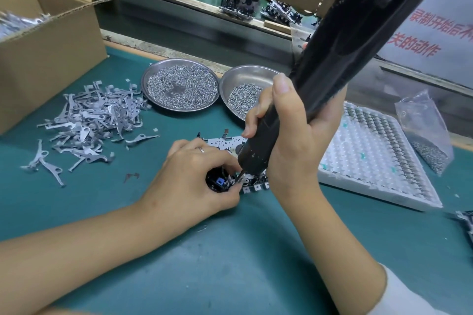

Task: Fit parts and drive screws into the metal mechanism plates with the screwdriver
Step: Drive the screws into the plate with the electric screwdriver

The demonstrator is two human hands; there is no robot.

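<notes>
While the right hand is wrapping its fingers round the black screwdriver, the bit is coming down onto the near edge of the plate, just right of the left hand's fingertips. The driver's long axis is running from far right, high up, down to near left, tip pointing at the mechanism. The left hand is nearer the screw point, fingers curled, pinning the plate's black part on the green mat at centre. Whether a screw is sitting under the bit, I cannot tell. Two screw dishes are waiting behind.
</notes>
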